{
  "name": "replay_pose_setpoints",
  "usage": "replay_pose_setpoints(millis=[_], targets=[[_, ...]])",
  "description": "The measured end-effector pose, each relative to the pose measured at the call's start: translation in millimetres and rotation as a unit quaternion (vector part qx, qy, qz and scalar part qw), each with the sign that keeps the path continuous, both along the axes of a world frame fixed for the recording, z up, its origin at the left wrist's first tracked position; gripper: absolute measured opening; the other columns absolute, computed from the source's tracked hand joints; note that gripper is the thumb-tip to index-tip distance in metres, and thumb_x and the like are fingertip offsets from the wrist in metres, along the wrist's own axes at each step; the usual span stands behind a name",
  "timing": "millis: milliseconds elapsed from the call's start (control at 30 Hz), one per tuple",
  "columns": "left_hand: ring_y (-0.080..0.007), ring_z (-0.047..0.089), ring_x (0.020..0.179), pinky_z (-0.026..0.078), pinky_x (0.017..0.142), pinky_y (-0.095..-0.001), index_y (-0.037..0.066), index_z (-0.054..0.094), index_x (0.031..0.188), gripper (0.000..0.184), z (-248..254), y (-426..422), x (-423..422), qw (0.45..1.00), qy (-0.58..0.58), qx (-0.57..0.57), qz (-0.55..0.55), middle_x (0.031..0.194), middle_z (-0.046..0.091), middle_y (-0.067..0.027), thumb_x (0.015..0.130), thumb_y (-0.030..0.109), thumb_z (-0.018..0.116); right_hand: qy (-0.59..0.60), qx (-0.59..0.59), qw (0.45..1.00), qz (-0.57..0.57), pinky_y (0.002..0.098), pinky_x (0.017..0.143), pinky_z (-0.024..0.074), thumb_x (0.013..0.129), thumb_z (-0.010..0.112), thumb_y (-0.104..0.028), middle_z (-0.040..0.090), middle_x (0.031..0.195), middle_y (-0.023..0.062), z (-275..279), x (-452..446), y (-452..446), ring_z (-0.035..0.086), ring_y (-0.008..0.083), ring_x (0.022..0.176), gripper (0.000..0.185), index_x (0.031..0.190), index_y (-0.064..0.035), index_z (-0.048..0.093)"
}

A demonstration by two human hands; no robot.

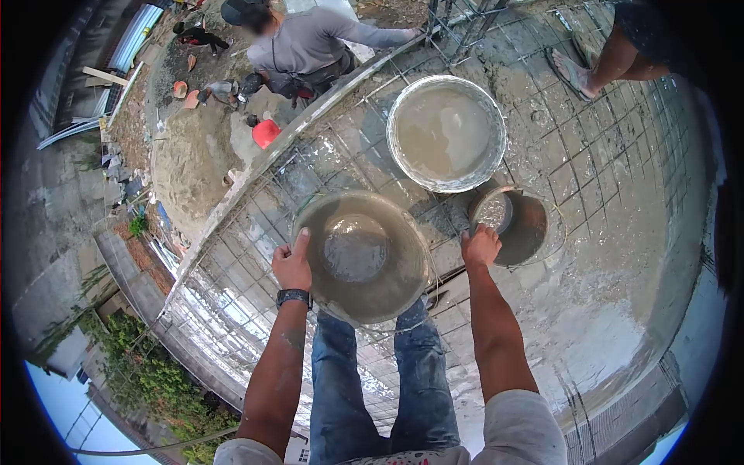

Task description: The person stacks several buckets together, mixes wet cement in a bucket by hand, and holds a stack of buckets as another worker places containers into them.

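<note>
My left hand (292, 263), with a dark band on its wrist, grips the left rim of a wide grey bucket (407, 271). Its thumb lies over the rim, while the other fingers are mostly hidden outside. A little shiny grey liquid shows at the bottom of this bucket. On the other side, my right hand (482, 246) is closed on the near rim of a smaller, darker bucket (531, 229), which appears tilted and has some wet grey material inside. Just beyond both stands a large pale bucket (498, 147) nearly full of murky, brownish-grey water.
Steel rebar mesh (597, 163) covers the wet concrete slab (573, 310) around my legs. A raised edge (256, 174) runs along the left, with ground lower beyond it. A person in a grey shirt (310, 43) is past that edge. Another person's sandalled foot (577, 74) stands at upper right.
</note>
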State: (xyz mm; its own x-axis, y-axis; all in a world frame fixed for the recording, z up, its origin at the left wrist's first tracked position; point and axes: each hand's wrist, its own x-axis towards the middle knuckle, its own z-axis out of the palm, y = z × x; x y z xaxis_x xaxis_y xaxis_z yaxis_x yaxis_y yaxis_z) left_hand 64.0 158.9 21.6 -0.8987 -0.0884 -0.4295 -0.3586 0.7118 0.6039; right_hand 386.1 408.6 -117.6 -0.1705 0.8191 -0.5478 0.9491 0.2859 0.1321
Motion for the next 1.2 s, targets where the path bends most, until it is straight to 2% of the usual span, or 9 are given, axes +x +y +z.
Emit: replay_pose_setpoints(millis=[267,467,500,600,733,867,1000,1033,1200], targets=[[-0.0113,0.037,0.068,0.037,0.06,-0.0303,0.007,0.047,0.071,0.065,-7.9,-27.0,-11.2,1.0,-0.018,0.007,0.012,0.073,0.04,0.0041,0.081,0.055,0.089,0.04,0.074,0.996,0.002,0.0477,0.101,0.0457,0.09,0.071,-0.038,0.072,0.112,0.0137,33.5,39.7,37.1,0.065,0.0325,0.117,0.037,0.111,-0.0079,0.069],[-0.0213,0.055,0.076,0.05,0.073,-0.0384,-0.003,0.061,0.081,0.073,-12.0,-29.2,-13.4,0.998,-0.024,-0.052,-0.034,0.082,0.062,-0.0079,0.077,0.066,0.086,0.171,0.134,0.971,-0.103,0.0533,0.079,0.0538,0.083,0.072,-0.024,0.073,0.096,0.0243,118.7,110.5,70.8,0.068,0.0454,0.083,0.031,0.097,0.0035,0.071],[-0.0273,0.063,0.085,0.053,0.082,-0.0425,-0.007,0.067,0.093,0.08,-19.0,-32.8,-13.0,0.997,-0.018,-0.069,-0.037,0.092,0.069,-0.016,0.076,0.069,0.085,0.207,0.121,0.964,-0.114,0.0521,0.079,0.0538,0.083,0.071,-0.022,0.072,0.095,0.024,144.0,111.3,72.5,0.067,0.0437,0.08,0.029,0.095,0.0049,0.069],[-0.0283,0.066,0.088,0.054,0.084,-0.0418,-0.006,0.068,0.1,0.082,7.3,-18.4,-15.7,0.993,-0.074,-0.085,-0.038,0.094,0.07,-0.0174,0.075,0.07,0.085,0.325,0.131,0.933,-0.083,0.0464,0.074,0.0545,0.088,0.068,-0.015,0.064,0.086,0.0186,245.4,82.9,66.7,0.063,0.0318,0.07,0.023,0.091,0.007,0.062],[-0.0239,0.062,0.077,0.053,0.075,-0.0386,-0.003,0.065,0.093,0.078,-0.1,-25.6,-11.6,0.997,-0.051,-0.058,-0.023,0.085,0.067,-0.0108,0.075,0.07,0.085,0.399,0.016,0.906,-0.138,0.0375,0.065,0.0517,0.095,0.069,-0.01,0.055,0.08,0.0097,385.4,2.7,34.8,0.059,0.0186,0.071,0.019,0.09,0.0044,0.057],[-0.0324,0.071,0.09,0.056,0.085,-0.0427,-0.003,0.067,0.104,0.081,6.6,-29.1,-8.6,0.996,-0.072,-0.055,-0.022,0.097,0.073,-0.0202,0.075,0.07,0.083,0.372,0.065,0.924,0.059,0.0341,0.063,0.0491,0.094,0.071,-0.009,0.054,0.079,0.0093,433.0,-26.6,-0.4,0.055,0.0168,0.071,0.022,0.087,0.0039,0.055],[-0.0371,0.072,0.1,0.056,0.091,-0.0452,-0.002,0.067,0.11,0.083,31.6,-33.4,-12.7,0.996,-0.089,-0.006,-0.03,0.106,0.074,-0.0247,0.074,0.071,0.083,0.348,0.079,0.933,0.047,0.0349,0.068,0.0466,0.091,0.074,-0.013,0.055,0.074,0.0087,468.4,-59.8,-44.7,0.052,0.0169,0.071,0.026,0.083,0.0015,0.054],[-0.0383,0.071,0.107,0.055,0.095,-0.0459,-0.001,0.069,0.12,0.083,35.6,-35.9,-13.9,0.996,-0.075,0.002,-0.04,0.112,0.074,-0.0246,0.078,0.069,0.082,0.354,0.096,0.929,0.055,0.0333,0.069,0.0461,0.09,0.075,-0.015,0.057,0.072,0.0064,476.3,-67.2,-54.9,0.051,0.0151,0.072,0.026,0.082,0.0004,0.055],[-0.0385,0.07,0.111,0.054,0.097,-0.0457,0.002,0.066,0.137,0.08,45.0,-60.7,-25.1,0.989,-0.108,0.074,-0.072,0.118,0.072,-0.0234,0.085,0.062,0.079,0.366,0.01,0.926,-0.093,0.0292,0.067,0.0437,0.091,0.075,-0.016,0.055,0.072,-0.0011,501.4,-120.2,-114.7,0.049,0.0096,0.072,0.027,0.079,0.0004,0.057]])
